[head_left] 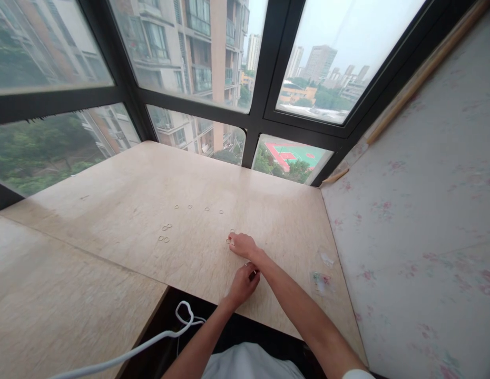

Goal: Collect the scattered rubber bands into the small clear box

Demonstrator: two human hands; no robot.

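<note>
My right hand (243, 245) reaches over the stone sill with thumb and fingertips pinched at a small thin metal ring (228, 241). Just beyond its fingers lies another ring (232, 230), partly hidden by the hand. My left hand (244, 283) is curled beneath my right wrist, its fingers closed; what it holds, if anything, is too small to make out. Farther off, several rings (207, 209) are spaced out in a row. To the left sit an upper pair of rings (167, 227) that touch or overlap and a lower pair (163, 239) side by side.
A clear plastic packet (322, 282) with coloured print and a crumpled clear wrapper (326, 259) lie at the right, near the papered wall (411, 237). Dark-framed windows (256, 105) border the sill (110, 210). A white cable (150, 339) loops over the dark gap at the front edge.
</note>
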